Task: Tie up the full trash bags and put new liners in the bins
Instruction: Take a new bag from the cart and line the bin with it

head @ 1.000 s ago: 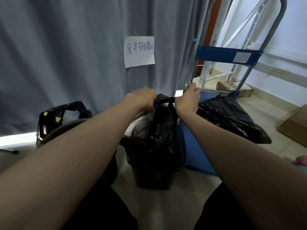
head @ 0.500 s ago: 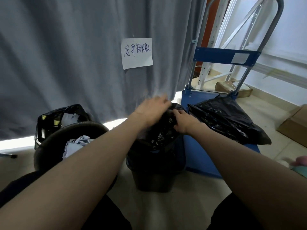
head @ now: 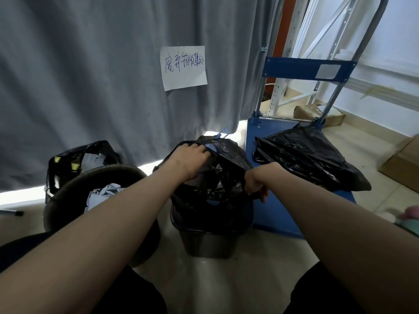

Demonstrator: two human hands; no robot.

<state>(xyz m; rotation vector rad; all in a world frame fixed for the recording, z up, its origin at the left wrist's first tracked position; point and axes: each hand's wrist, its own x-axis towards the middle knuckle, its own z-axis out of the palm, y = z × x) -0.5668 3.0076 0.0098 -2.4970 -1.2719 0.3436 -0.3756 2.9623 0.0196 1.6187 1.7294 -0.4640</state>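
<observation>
A small dark bin (head: 209,244) stands on the floor in front of me with a black trash bag (head: 223,171) in it; a blue drawstring shows at the bag's top. My left hand (head: 190,160) grips the bag's far top edge. My right hand (head: 257,182) pinches the bag's near right edge at the bin rim. A round dark bin (head: 68,196) to the left holds crumpled paper (head: 103,196). Behind it sits another black bag (head: 79,159) with trash in it.
A blue platform trolley (head: 283,214) stands right of the bin with a black bag (head: 310,159) lying on it. A grey curtain (head: 90,75) with a handwritten paper note (head: 183,68) hangs behind. Cardboard boxes (head: 405,166) sit at the right.
Both hands came down from pulling the drawstring up high. The left hand now grips the bag's far edge, the right its near right edge at the rim.
</observation>
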